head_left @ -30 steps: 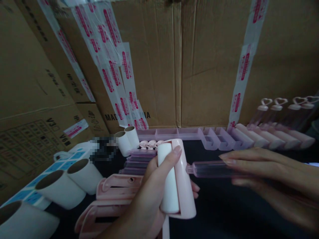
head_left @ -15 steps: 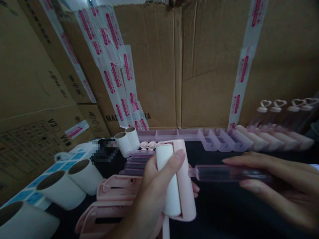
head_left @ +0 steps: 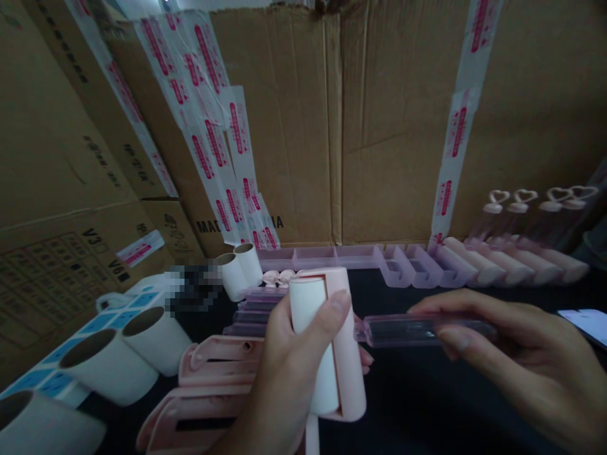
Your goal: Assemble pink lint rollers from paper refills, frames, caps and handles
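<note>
My left hand is wrapped round a lint roller head, a pink casing with a white paper roll in it. Its thumb lies across the roll and the casing edge. A clear purple handle meets the casing's right side, pointing right. Around the far end of that handle, my right hand is closed, thumb and fingers on either side. Below and left of my left hand lie pink casing shells. Beside them are several clear purple handles, partly hidden by my left hand.
White paper rolls stand at the left, by a blue-and-white strip. Purple trays line the back, with finished-looking pink rollers at the right. Cardboard boxes wall the rear. A lit phone-like screen sits far right.
My right hand has moved left along the clear handle and closed round it. My left hand still holds the roller head. The whole view has shifted slightly.
</note>
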Demonstrator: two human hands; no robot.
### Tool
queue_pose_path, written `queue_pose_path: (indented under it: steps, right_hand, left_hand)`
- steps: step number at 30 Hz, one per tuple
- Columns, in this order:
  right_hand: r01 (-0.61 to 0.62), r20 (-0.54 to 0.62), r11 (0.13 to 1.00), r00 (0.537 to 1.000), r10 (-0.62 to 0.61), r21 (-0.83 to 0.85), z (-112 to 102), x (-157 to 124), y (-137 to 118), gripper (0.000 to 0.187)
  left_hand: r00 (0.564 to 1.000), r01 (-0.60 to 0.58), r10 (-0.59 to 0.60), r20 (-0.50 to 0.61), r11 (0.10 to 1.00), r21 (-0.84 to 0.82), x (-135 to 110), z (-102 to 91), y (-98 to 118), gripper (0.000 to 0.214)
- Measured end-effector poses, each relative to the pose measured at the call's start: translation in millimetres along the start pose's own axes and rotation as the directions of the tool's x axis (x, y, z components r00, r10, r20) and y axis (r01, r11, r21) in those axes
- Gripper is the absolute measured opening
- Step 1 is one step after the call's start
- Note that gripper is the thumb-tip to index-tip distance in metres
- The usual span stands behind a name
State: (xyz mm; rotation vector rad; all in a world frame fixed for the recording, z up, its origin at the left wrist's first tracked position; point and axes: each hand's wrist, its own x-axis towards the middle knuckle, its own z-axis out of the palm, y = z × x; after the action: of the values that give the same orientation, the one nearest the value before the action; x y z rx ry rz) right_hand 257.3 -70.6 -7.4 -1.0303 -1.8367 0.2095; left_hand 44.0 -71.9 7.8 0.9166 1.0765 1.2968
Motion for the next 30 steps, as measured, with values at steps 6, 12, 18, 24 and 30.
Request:
queue_pose_path:
  steps: [6, 12, 18, 24, 30]
  right_hand:
    - [0.041, 0.057, 0.999, 0.998, -0.041, 0.008, 2, -6, -1, 0.015]
    - [0.075, 0.061, 0.997, 0.995, -0.076, 0.019, 4, -7, 0, 0.016]
    - [0.193, 0.160, 0.981, 0.968, -0.192, 0.011, 2, -8, 3, 0.023]
    - [0.168, 0.189, 0.974, 0.972, -0.138, -0.151, -5, -16, 8, 0.030]
    - [0.234, 0.415, 0.949, 0.901, -0.130, -0.211, 1, -18, 11, 0.029]
  left_hand:
    - [0.999, 0.044, -0.044, 0.011, 0.999, -0.027, 0, 1.4, -5, 0.048]
    - [1.000, 0.013, -0.012, -0.011, 1.000, 0.002, -5, 2.8, -5, 0.045]
    - [0.978, 0.206, -0.206, 0.044, 0.978, -0.014, -3, 2.4, -4, 0.048]
    - [0.969, 0.246, -0.245, -0.008, 0.969, 0.026, -2, 4.1, -7, 0.045]
    - [0.998, 0.054, -0.062, 0.023, 0.964, 0.261, -3, 1.3, -11, 0.044]
